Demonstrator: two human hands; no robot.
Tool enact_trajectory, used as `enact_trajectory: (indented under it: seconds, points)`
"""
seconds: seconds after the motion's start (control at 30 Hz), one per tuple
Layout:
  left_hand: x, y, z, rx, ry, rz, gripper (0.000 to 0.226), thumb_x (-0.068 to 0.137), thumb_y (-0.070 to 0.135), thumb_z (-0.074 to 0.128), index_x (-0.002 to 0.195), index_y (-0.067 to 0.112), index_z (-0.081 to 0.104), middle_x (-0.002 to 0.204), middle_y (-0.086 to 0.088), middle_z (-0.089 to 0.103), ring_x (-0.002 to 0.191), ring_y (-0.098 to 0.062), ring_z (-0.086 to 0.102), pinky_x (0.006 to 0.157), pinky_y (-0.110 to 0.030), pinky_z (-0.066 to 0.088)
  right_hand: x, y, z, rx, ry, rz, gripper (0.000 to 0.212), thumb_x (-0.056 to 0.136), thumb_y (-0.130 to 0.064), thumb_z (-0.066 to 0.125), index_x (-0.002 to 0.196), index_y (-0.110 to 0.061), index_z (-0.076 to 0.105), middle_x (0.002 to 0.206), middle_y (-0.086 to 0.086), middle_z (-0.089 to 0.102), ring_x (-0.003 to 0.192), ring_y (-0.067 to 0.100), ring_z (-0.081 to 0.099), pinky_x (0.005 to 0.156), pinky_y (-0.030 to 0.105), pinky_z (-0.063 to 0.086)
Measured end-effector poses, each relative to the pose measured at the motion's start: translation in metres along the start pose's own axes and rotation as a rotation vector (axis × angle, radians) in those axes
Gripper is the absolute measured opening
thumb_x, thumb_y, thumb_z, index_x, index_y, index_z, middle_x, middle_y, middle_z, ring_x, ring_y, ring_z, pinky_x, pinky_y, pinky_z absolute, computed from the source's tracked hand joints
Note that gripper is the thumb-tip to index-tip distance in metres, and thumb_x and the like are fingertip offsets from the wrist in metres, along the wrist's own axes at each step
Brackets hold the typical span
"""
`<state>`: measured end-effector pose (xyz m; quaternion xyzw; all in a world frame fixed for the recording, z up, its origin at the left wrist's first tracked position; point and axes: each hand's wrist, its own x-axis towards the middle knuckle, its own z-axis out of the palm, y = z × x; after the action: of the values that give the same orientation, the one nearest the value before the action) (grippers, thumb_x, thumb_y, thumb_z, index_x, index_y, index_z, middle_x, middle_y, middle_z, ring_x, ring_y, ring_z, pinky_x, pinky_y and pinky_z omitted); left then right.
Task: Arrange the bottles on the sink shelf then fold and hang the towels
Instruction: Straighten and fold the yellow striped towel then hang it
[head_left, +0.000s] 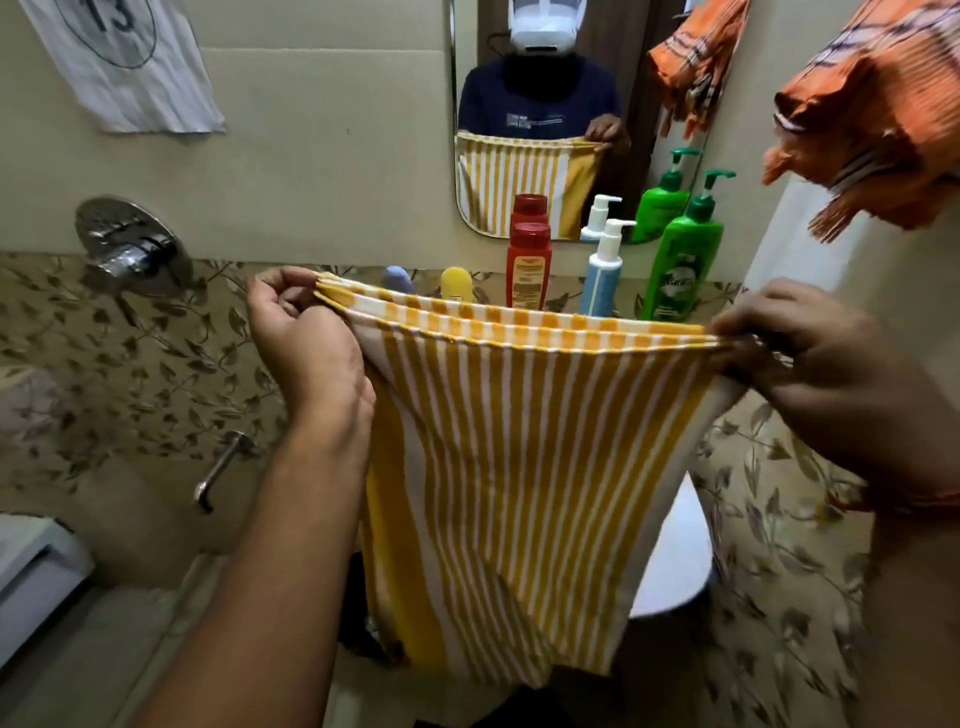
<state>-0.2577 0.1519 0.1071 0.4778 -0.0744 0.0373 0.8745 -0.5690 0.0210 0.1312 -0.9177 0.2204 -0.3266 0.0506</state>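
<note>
A yellow-and-white striped towel (524, 467) hangs folded in front of me, stretched between both hands. My left hand (304, 338) pinches its top left corner. My right hand (810, 364) pinches the top right corner. Behind the towel's top edge, bottles stand in a row on the sink shelf: a red bottle (529, 265), a blue-and-white pump bottle (602, 275) and a green pump bottle (680, 260). A yellow cap (456, 283) and a blue-grey cap (399, 278) show just above the towel. An orange striped towel (883, 119) hangs at the upper right.
A mirror (550, 171) on the wall reflects me and the towel. A chrome tap control (130, 244) and a chrome handle (221, 467) sit on the left wall. A white basin rim (675, 561) shows behind the towel. A white cloth (130, 62) hangs top left.
</note>
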Motion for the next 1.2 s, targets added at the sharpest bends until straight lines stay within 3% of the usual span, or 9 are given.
enact_trajectory:
  seconds: [0.2, 0.33, 0.43, 0.53, 0.73, 0.83, 0.93, 1.03, 1.2]
  points:
    - [0.003, -0.003, -0.009, 0.104, -0.063, 0.039, 0.053, 0.071, -0.020, 0.023, 0.080, 0.025, 0.049, 0.072, 0.009, 0.043, 0.056, 0.004, 0.044, 0.060, -0.010, 0.038, -0.005, -0.008, 0.003, 0.094, 0.193, 0.176, 0.007, 0.090, -0.007, 0.065, 0.094, -0.012, 0.065, 0.107, 0.004, 0.049, 0.096, 0.014, 0.049, 0.078, 0.002, 0.040]
    - [0.002, -0.001, -0.011, 0.204, -0.128, 0.083, 0.052, 0.074, -0.019, 0.027, 0.079, 0.029, 0.048, 0.073, 0.012, 0.045, 0.060, 0.004, 0.044, 0.062, -0.011, 0.039, -0.007, 0.002, 0.009, 0.416, 0.200, 0.327, 0.005, 0.097, -0.023, 0.060, 0.095, -0.023, 0.064, 0.098, 0.001, 0.065, 0.092, 0.026, 0.065, 0.083, 0.044, 0.057]
    - [0.002, -0.001, -0.012, 0.274, -0.242, 0.102, 0.051, 0.069, -0.017, 0.028, 0.067, 0.028, 0.051, 0.072, 0.014, 0.050, 0.065, 0.000, 0.046, 0.061, -0.014, 0.038, -0.004, 0.003, 0.003, 0.605, 0.410, 0.321, 0.004, 0.090, -0.035, 0.065, 0.086, -0.036, 0.064, 0.084, -0.013, 0.068, 0.078, 0.008, 0.066, 0.072, 0.026, 0.059]
    - [0.008, -0.003, -0.011, 0.266, -0.310, 0.052, 0.054, 0.063, -0.017, 0.028, 0.059, 0.026, 0.059, 0.069, 0.012, 0.059, 0.068, -0.006, 0.054, 0.064, -0.017, 0.044, -0.001, 0.004, -0.002, 0.524, 0.320, 0.307, 0.018, 0.091, -0.019, 0.067, 0.084, -0.035, 0.063, 0.082, -0.012, 0.068, 0.077, 0.002, 0.065, 0.070, 0.014, 0.056]
    - [0.002, 0.001, -0.022, 0.293, -0.520, -0.021, 0.046, 0.092, -0.014, 0.041, 0.092, 0.021, 0.070, 0.088, 0.006, 0.071, 0.075, 0.001, 0.067, 0.066, -0.017, 0.053, -0.004, 0.012, -0.011, 0.588, 0.389, 0.340, 0.013, 0.083, -0.031, 0.069, 0.093, -0.039, 0.066, 0.092, -0.017, 0.070, 0.089, 0.001, 0.068, 0.079, 0.013, 0.054]
    - [0.002, 0.004, -0.028, 0.286, -0.559, 0.013, 0.034, 0.098, -0.005, 0.050, 0.104, 0.021, 0.071, 0.103, 0.006, 0.071, 0.092, -0.004, 0.069, 0.078, -0.019, 0.055, -0.007, 0.044, -0.013, 0.534, 0.337, 0.438, 0.024, 0.086, -0.028, 0.072, 0.108, -0.034, 0.065, 0.103, -0.014, 0.069, 0.099, 0.002, 0.067, 0.082, 0.011, 0.053]
    - [-0.008, 0.018, -0.031, 0.139, -0.455, 0.190, 0.036, 0.094, -0.009, 0.053, 0.100, 0.022, 0.071, 0.098, 0.008, 0.072, 0.092, -0.004, 0.069, 0.080, -0.018, 0.054, -0.027, 0.120, -0.031, 0.269, 0.416, 0.428, 0.075, 0.072, -0.060, 0.080, 0.130, -0.016, 0.058, 0.108, -0.010, 0.064, 0.118, 0.018, 0.062, 0.085, 0.012, 0.051]
    - [-0.002, 0.027, -0.020, 0.081, -0.364, 0.306, 0.041, 0.086, -0.014, 0.052, 0.094, 0.022, 0.070, 0.091, 0.009, 0.072, 0.089, -0.004, 0.069, 0.082, -0.018, 0.053, -0.015, 0.033, -0.035, 0.317, 0.326, 0.276, 0.024, 0.090, -0.017, 0.071, 0.113, -0.015, 0.065, 0.106, 0.001, 0.066, 0.100, 0.014, 0.064, 0.087, 0.029, 0.055]
    - [-0.008, 0.007, -0.009, 0.184, -0.319, 0.098, 0.039, 0.087, -0.014, 0.056, 0.093, 0.020, 0.072, 0.089, 0.007, 0.073, 0.082, -0.003, 0.071, 0.072, -0.019, 0.055, 0.001, 0.003, -0.001, 0.389, 0.445, 0.276, 0.021, 0.093, -0.021, 0.065, 0.096, -0.042, 0.063, 0.103, -0.004, 0.068, 0.102, 0.013, 0.066, 0.096, 0.043, 0.055]
